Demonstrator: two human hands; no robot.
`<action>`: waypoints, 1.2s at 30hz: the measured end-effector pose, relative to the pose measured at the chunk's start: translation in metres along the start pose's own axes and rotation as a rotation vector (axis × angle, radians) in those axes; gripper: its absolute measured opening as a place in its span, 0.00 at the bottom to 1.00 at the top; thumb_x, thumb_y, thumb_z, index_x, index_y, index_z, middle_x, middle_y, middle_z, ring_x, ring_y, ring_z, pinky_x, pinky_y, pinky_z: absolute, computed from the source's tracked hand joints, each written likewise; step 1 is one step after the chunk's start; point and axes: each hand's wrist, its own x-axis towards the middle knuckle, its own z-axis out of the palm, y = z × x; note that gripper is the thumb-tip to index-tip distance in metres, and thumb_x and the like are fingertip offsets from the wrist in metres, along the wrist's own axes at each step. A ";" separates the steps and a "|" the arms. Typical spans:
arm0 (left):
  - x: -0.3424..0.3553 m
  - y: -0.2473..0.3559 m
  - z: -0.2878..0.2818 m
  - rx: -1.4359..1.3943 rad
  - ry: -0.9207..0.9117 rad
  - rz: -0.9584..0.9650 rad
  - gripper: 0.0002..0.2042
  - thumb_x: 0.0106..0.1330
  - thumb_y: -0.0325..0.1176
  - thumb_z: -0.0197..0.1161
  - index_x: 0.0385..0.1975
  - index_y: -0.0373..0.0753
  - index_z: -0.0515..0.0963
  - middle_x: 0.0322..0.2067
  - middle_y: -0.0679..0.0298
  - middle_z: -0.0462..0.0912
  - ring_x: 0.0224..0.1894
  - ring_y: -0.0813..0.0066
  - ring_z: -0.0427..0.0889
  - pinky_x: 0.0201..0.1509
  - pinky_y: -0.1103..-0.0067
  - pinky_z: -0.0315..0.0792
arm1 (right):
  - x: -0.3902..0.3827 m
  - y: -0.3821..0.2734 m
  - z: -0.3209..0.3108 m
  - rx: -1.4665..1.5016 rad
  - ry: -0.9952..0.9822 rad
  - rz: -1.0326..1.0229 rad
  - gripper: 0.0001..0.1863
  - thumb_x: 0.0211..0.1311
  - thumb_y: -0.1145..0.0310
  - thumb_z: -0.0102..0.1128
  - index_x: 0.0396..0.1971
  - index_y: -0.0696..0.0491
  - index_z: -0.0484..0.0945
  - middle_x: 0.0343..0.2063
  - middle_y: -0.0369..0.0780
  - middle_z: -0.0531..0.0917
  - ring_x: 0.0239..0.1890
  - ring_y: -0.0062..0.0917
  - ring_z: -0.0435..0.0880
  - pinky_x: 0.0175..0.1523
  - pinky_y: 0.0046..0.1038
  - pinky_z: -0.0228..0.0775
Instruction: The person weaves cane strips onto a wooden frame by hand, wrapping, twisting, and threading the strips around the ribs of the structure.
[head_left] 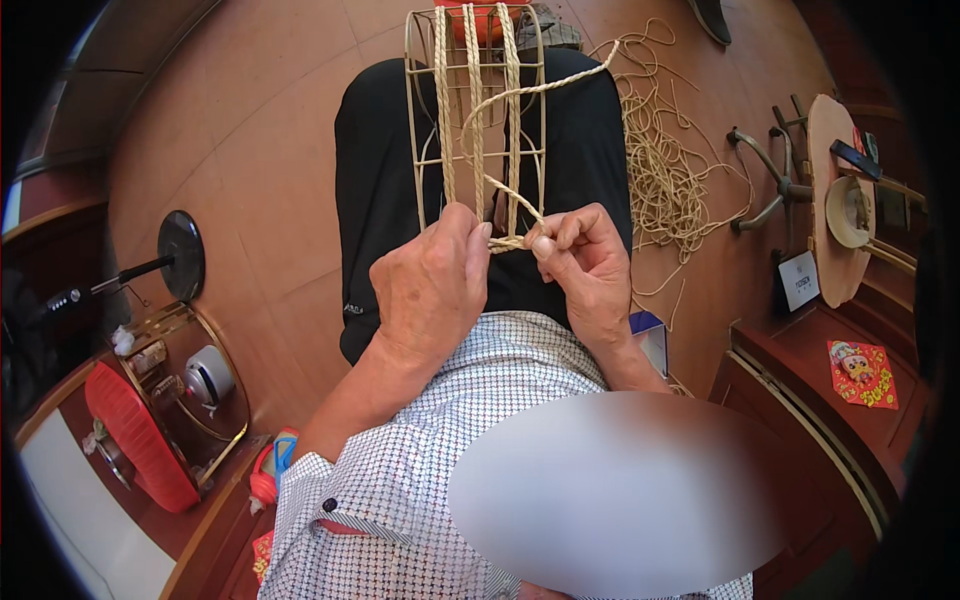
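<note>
A long metal wire frame [417, 130] rests across my lap, with several lengths of beige twisted cord [472, 110] strung along it. At the frame's near end, my left hand [435, 280] has its fingers closed around the cord strands, the thumb pressed against them. On the right side of the same end, my right hand [587, 262] pinches the cord between thumb and fingers at the near crossbar. From that pinch a loose cord [560, 82] loops up over the frame and runs off to the right. The inner fingertips of both hands are partly hidden.
A tangled heap of cord [670, 185] lies on the tiled floor [260, 150] to my right. Beyond it stand a metal chair base [765, 185] and a round wooden top [835, 240]. A black round stand base [181, 255] and a red cover [140, 437] are on the left.
</note>
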 end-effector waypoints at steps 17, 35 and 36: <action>-0.008 -0.029 -0.006 -0.007 0.006 0.336 0.11 0.64 0.26 0.79 0.45 0.40 0.88 0.34 0.62 0.85 0.33 0.65 0.85 0.36 0.71 0.79 | -0.002 -0.003 -0.008 0.002 -0.003 -0.039 0.13 0.79 0.80 0.64 0.38 0.51 0.69 0.43 0.38 0.84 0.37 0.10 0.74 0.43 0.17 0.72; -0.014 -0.030 0.028 0.082 0.270 0.618 0.21 0.61 0.22 0.79 0.55 0.43 0.90 0.48 0.67 0.90 0.43 0.71 0.85 0.46 0.77 0.80 | 0.006 -0.016 -0.014 0.260 0.099 0.091 0.13 0.76 0.79 0.65 0.38 0.48 0.68 0.42 0.39 0.84 0.33 0.14 0.77 0.40 0.20 0.74; -0.013 -0.030 0.029 0.105 0.273 0.639 0.22 0.61 0.23 0.79 0.56 0.44 0.90 0.48 0.68 0.90 0.42 0.72 0.84 0.45 0.78 0.79 | 0.006 -0.016 -0.014 0.259 0.104 0.098 0.13 0.76 0.78 0.65 0.38 0.48 0.68 0.42 0.40 0.84 0.33 0.14 0.78 0.40 0.21 0.74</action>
